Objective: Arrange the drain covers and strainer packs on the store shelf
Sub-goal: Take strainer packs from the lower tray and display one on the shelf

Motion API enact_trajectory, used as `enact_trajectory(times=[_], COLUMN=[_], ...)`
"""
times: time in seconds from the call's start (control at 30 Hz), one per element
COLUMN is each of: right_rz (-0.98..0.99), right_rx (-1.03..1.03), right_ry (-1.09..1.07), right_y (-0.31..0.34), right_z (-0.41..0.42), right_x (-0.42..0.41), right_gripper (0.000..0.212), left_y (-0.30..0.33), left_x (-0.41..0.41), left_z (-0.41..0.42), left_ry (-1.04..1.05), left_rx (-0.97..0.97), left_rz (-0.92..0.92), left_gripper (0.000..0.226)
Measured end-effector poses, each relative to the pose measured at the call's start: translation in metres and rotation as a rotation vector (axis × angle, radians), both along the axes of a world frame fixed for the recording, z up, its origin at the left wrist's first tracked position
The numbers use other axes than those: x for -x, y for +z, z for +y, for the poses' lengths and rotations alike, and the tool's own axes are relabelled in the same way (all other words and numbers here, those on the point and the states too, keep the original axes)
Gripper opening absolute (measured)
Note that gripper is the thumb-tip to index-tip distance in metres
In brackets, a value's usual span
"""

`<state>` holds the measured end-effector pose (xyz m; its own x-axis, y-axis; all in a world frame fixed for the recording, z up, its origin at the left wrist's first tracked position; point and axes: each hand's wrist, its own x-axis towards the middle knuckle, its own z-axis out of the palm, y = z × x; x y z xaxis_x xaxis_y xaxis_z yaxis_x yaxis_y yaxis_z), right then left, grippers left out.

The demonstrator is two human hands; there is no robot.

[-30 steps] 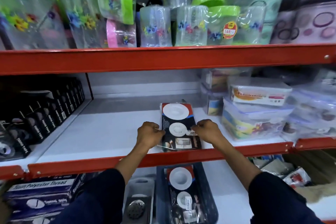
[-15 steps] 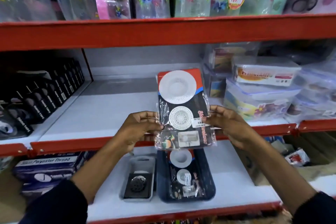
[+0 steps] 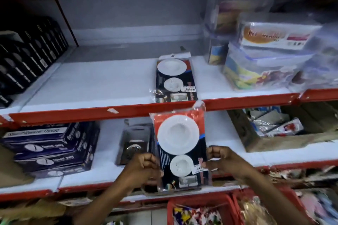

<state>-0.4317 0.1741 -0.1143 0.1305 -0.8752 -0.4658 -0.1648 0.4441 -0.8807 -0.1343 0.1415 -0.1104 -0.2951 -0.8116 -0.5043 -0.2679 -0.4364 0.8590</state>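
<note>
Holding a strainer pack [image 3: 180,150] upright in front of the lower shelf, both hands pinch its plastic sleeve at the sides: the left hand [image 3: 144,167] is curled with its fingertips closed on the left edge, and the right hand [image 3: 222,160] grips the right edge beside the price sticker. A second ago the hands pressed a pack flat onto the middle shelf; that pack [image 3: 174,80] now lies there alone, above and beyond the hands, its near end at the red shelf lip [image 3: 109,110]. Half a second ago a pack was held up higher, level with that lip; the one in hand now sits lower, its top just overlapping the lip. Just behind and left of the left hand, a drain cover [image 3: 134,145] in a grey card lies on the lower shelf. Further left of that hand sit stacked dark thread boxes [image 3: 49,148]. Up and to the right of the right hand stand clear plastic containers [image 3: 265,56], and a cardboard box [image 3: 285,128] sits beyond it on the lower shelf.
</note>
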Motion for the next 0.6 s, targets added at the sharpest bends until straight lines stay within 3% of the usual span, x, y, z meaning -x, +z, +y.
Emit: enact_trajectory(times=[0.23, 0.33, 0.6], right_rz=[0.028, 0.056, 0.387], right_rx=[-0.184, -0.146, 0.028], right_ry=[-0.026, -0.128, -0.294], right_y=[-0.054, -0.061, -0.075], right_z=[0.009, -0.013, -0.099], right_x=[0.0, -0.002, -0.011], right_gripper=[0.034, 0.03, 0.032], left_y=[-0.065, -0.073, -0.074], left_x=[0.007, 0.013, 0.042], left_z=[0.003, -0.023, -0.098], left_ry=[-0.019, 0.031, 0.129], left_rx=[-0.181, -0.168, -0.071], left_rz=[-0.006, -0.017, -0.122], left_gripper=[0.033, 0.035, 0.045])
